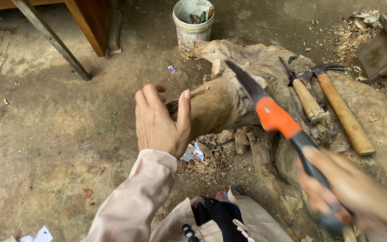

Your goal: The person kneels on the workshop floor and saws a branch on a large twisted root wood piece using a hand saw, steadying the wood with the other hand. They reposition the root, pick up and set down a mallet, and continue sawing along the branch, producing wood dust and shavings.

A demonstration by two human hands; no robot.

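Hatchet (pixel 272 117) with orange collar is raised, blurred, in the clenched right hand (pixel 346 197), gripped low on its stiff handle, looking head-heavy, blade above the gnarled root stump (pixel 229 101) that the spread left hand (pixel 160 121) steadies alongside.

Two hammers (pixel 343 112) (pixel 307 99), one bucket (pixel 192 27), one orange-and-black hatchet (pixel 276 118), one gnarled wood stump (pixel 229 101).

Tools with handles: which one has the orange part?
The tool in the right hand, a dark-bladed hatchet raised over the big wood stump. The claw hammer and smaller hammer lying there have plain wooden handles.
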